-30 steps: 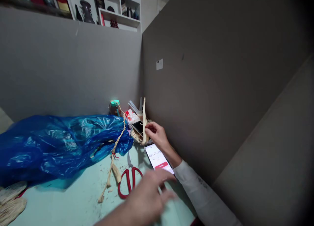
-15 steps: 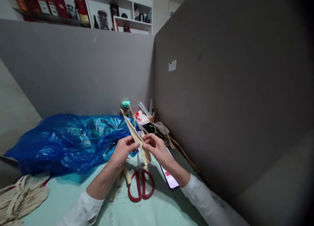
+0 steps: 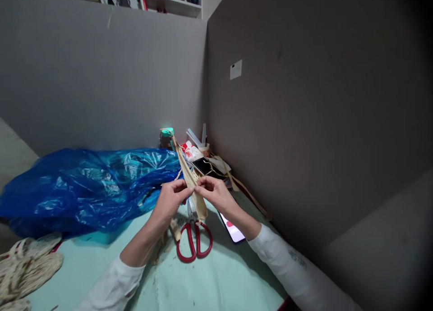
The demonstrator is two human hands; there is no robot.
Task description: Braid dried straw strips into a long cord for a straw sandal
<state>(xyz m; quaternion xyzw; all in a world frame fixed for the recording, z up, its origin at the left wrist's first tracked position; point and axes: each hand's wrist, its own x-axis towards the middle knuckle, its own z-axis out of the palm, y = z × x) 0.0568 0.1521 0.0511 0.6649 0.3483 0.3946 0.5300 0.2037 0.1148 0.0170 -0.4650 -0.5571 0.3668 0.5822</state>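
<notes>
Both-handed: left hand (image 3: 173, 198) and right hand (image 3: 213, 194) pinch a dried husk strip (image 3: 189, 178) above red-handled scissors (image 3: 194, 241) on the bench (image 3: 216, 284).

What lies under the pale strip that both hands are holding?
Red-handled scissors lie on the table below the strip held by left hand and right hand. Their blades are mostly covered.

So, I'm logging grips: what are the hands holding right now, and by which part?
Both hold one tan straw strip. The left hand and right hand pinch it side by side near its lower end, above the red scissors.
</notes>
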